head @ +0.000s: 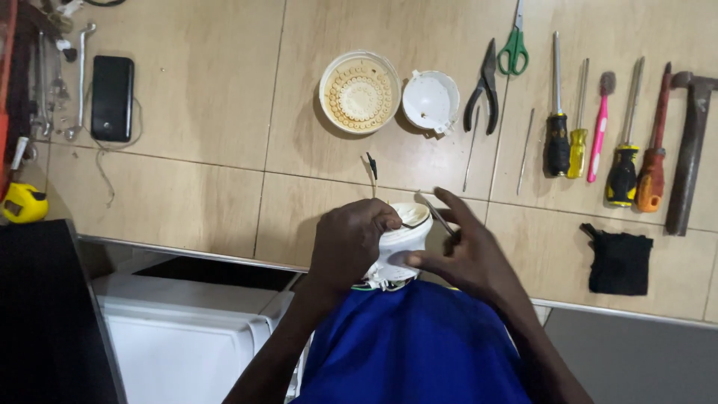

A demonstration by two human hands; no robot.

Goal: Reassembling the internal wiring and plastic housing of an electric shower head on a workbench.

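- Tiled floor (209,90) filling the view, tools laid out across it.
- Blue shirt (411,352) low in frame; white cabinet (179,329) at lower left.
- Left hand (348,243) clamped round the white lamp housing (400,243), thumb hooked over its rim, held up just above the shirt.
- Right hand (467,258) steadying the housing's other side, fingers spread, a thin metal tool (437,213) pinched at the tips.
- On the floor beyond: round LED disc (360,92), white dome cover (431,101) just beside it.
- Further right: pliers (485,90), green scissors (514,49), row of screwdrivers (598,142), hammer (688,150).
- Black cloth (619,262) near right; black phone (112,97) far left.
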